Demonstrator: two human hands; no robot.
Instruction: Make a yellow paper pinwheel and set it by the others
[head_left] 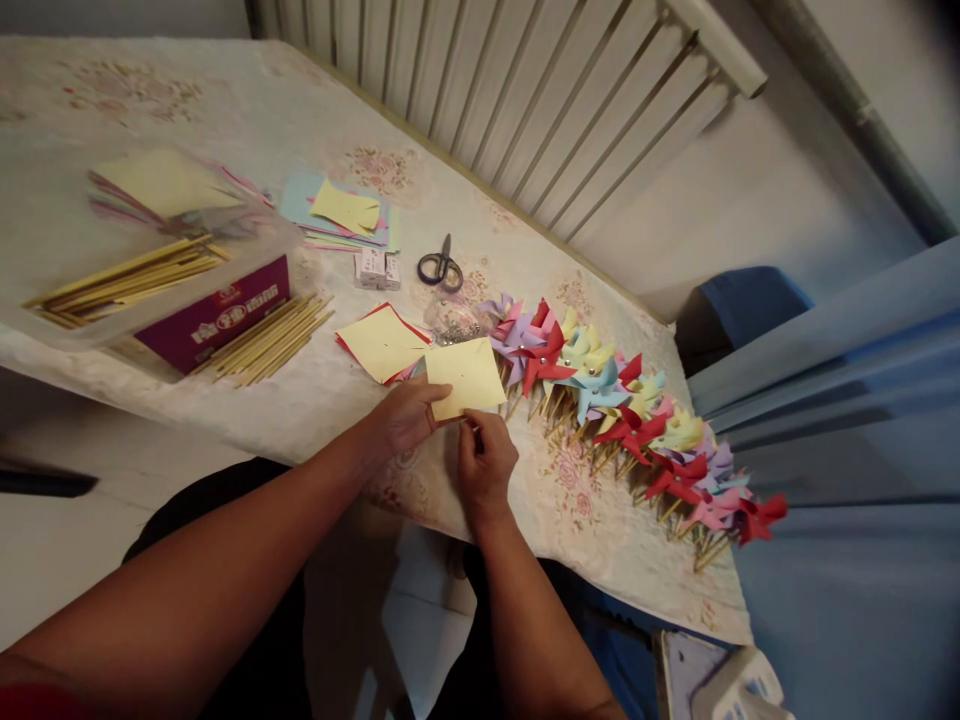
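Evidently, in the head view, the yellow sheet point(466, 372) sits just above the near edge of the table point(262, 140), partly over the loose stack of paper squares point(381, 342) and beside the pinwheels point(634, 430). The left hand point(409, 412) is closed on its lower left corner, thumb on top; the right hand point(487, 462) has its fingers curled at the lower edge, though whether they pinch the paper I cannot tell. The sheet looks very light and thin, flat enough to keep its shape but likely to crease or tear if squeezed, so a soft pinch at an edge or corner seems best. The left fingers beneath the paper are hidden, and so is any second layer under it. Glare blurs what the clear bag point(452, 322) holds, and the plastic box point(214, 315) is smeared towards its far left end.
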